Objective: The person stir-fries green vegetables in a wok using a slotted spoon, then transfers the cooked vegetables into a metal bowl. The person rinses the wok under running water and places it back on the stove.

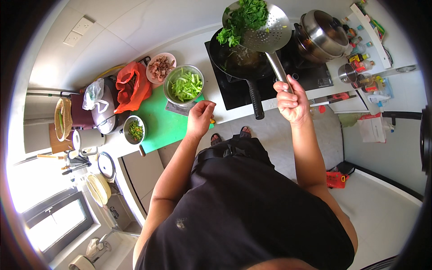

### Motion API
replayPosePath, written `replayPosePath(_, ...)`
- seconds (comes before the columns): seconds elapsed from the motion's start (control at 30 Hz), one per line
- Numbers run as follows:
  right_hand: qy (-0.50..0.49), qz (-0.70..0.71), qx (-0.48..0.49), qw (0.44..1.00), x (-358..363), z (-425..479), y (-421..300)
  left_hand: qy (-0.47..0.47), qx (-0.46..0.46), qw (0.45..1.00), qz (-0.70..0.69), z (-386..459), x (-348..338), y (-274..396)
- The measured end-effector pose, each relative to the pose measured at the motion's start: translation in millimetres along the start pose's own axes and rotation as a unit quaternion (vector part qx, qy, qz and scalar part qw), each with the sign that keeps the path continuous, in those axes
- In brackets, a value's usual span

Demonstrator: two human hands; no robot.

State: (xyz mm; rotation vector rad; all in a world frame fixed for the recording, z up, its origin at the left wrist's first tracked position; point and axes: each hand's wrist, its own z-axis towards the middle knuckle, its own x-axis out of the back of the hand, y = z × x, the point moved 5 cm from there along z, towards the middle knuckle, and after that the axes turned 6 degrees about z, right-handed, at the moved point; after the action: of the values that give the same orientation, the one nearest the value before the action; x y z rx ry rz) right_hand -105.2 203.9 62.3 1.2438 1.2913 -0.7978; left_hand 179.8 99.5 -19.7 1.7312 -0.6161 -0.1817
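My right hand (293,100) grips the metal handle of a perforated skimmer (278,35). Leafy greens (251,16) lie in the skimmer's bowl, and some hang over its left edge. Beneath it, a black wok (219,55) sits on the cooktop with liquid in it; the skimmer hides part of the wok. My left hand (199,118) is closed, thumb against the curled fingers, with nothing visible in it. Just beyond that hand stands a metal bowl (166,90) of cut green stalks (186,85), at the edge of a green cutting board (158,126).
A lidded steamer pot (322,33) stands right of the wok, near several bottles (362,64). The wok handle (255,101) juts over the counter's front edge. To the left are a plate of sliced meat (161,68), a red plastic bag (133,87) and a small pan of chopped peppers (135,130).
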Motion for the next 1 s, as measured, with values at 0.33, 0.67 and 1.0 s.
replayPosePath(0.33, -0.028, -0.065, 0.022, 0.997, -28, -5, 4, 0.002, 0.002, 1.000, 0.001, -1, 3, 4)
replayPosePath(0.67, -0.039, -0.094, 0.040, 0.994, -41, -6, 1, -0.008, -0.001, 1.000, 0.002, 3, 2, 1)
replayPosePath(1.0, 0.035, -0.283, 0.162, 0.945, -35, -5, -5, -0.003, -0.001, 1.000, 0.009, 0, 1, 7)
